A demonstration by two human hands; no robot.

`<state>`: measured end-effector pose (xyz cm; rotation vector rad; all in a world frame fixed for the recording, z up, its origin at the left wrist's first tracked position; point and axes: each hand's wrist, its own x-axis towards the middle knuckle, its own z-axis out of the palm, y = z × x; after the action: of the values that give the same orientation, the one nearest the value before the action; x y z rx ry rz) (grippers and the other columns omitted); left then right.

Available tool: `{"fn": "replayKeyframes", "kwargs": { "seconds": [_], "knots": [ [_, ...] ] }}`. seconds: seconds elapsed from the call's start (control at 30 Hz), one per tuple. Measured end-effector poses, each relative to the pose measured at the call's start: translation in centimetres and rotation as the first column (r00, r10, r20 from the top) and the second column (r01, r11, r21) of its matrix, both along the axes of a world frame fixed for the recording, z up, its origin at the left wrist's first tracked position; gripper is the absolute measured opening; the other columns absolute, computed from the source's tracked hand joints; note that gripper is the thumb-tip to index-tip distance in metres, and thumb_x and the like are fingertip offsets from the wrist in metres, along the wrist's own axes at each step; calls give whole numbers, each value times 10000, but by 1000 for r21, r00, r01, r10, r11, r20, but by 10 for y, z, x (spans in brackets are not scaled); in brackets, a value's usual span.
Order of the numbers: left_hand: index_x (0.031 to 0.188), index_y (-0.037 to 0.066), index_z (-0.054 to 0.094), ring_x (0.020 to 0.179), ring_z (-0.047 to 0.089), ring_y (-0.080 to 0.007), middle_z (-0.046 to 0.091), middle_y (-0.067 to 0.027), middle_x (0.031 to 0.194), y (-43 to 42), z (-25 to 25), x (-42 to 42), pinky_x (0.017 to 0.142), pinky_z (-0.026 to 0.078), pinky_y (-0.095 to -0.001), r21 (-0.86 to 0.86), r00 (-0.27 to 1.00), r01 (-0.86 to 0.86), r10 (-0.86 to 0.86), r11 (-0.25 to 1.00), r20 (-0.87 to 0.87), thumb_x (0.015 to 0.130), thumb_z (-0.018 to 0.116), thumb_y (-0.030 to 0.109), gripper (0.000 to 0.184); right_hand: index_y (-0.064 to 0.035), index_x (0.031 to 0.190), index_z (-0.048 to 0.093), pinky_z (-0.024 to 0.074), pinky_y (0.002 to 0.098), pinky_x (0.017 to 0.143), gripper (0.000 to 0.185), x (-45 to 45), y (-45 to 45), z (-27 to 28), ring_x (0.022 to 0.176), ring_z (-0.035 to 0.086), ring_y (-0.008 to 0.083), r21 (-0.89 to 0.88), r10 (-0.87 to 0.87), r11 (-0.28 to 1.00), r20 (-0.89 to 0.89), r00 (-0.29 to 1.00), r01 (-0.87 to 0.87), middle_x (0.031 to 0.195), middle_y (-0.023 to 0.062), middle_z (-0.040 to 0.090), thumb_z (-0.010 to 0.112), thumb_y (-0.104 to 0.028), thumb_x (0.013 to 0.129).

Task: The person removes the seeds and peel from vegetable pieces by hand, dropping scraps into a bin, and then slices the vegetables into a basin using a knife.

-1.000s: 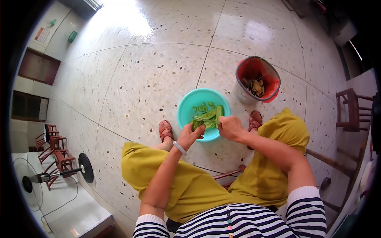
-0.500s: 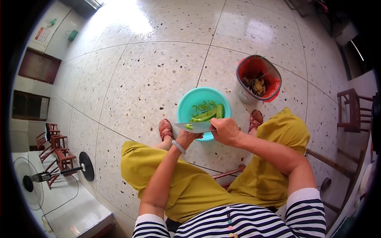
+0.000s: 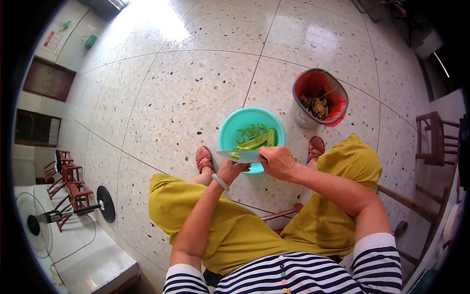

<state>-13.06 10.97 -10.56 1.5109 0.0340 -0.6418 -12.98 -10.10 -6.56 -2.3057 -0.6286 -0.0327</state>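
Observation:
My right hand (image 3: 279,162) is closed around the handle of a kitchen knife (image 3: 252,156), whose broad blade points left over the near part of a turquoise basin (image 3: 227,125). Under the blade, my left hand (image 3: 232,169) is closed, with its fingers curled and partly hidden. A small green vegetable piece (image 3: 234,155) shows at the blade, just above the left fingers. Inside the basin lie long green vegetable pieces (image 3: 257,142) and several thin curved slices (image 3: 251,131).
A bin (image 3: 303,118) with a red liner and scraps stands beyond the basin to the right. My sandalled feet (image 3: 204,159) flank the basin. A wooden chair (image 3: 432,137) is at the right; stools (image 3: 78,193) and a fan (image 3: 35,225) are at the left.
Almost nothing differs. The knife blade has shifted very slightly at the left hand, and both hands keep their places over the basin.

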Motion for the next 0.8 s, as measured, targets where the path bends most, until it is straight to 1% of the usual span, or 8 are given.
{"fn": "replayKeyframes", "kwargs": {
  "seconds": [0.07,0.17,0.37,0.47,0.57,0.6,0.7,0.8],
  "knots": [
    [1046,-1,580,700,610,-118,636,-55,846,-4,7,0,600,536,-257,-43,984,-100,92,994,-150,912,630,113,184,-23,772,507,486,476,560,155,0,-1,-2,638,620,385,-8,0,1000,-7,1000,0,650,187,600,609,-127,823],
    [1016,-12,598,684,603,-115,636,-52,813,-9,14,-4,592,531,-252,-76,987,-143,136,987,-90,910,632,114,168,-27,774,511,486,480,567,151,0,-1,-3,654,622,387,-10,-10,1000,-25,1000,10,659,183,605,621,-121,817],
    [1010,-35,604,702,603,-115,639,-53,833,-10,24,-4,602,530,-253,31,992,-100,102,994,-78,916,643,162,222,-26,770,535,485,489,574,114,2,-5,-7,664,623,394,-29,-12,1000,-59,998,10,668,192,608,604,-107,811],
    [1059,-35,584,792,609,-127,635,-57,893,-13,39,-2,715,545,-267,116,998,-9,16,993,-55,944,616,215,277,-17,742,552,489,503,589,101,8,-13,-30,673,624,405,-173,-88,983,-121,989,66,681,208,616,567,-95,803],
    [1055,-45,583,801,606,-119,634,-54,892,-21,52,-1,746,539,-262,32,998,-8,10,999,-65,943,621,249,316,-9,722,562,493,513,605,109,9,-27,-42,677,623,416,-278,-185,954,-232,955,117,688,226,618,538,-88,793],
    [1057,-37,588,799,598,-116,627,-43,893,-19,50,0,761,533,-271,61,996,-22,27,998,-82,945,619,260,319,-7,729,554,495,515,608,117,9,-25,-37,681,623,419,-277,-185,953,-213,959,122,683,231,614,554,-103,797],
    [1052,-30,589,802,588,-118,618,-38,893,-12,38,2,765,530,-282,30,987,-58,62,998,-148,946,617,274,323,-13,738,540,490,512,593,118,7,-17,-18,665,618,416,-174,-157,976,-148,976,131,669,225,606,567,-107,805],
    [1031,-6,590,805,588,-129,613,-39,891,-6,28,0,761,529,-285,-58,991,-40,32,998,-130,960,597,251,267,-22,747,518,485,497,569,130,3,-8,2,636,611,405,-43,-79,996,-83,993,76,640,208,592,590,-112,807]
  ]
}}
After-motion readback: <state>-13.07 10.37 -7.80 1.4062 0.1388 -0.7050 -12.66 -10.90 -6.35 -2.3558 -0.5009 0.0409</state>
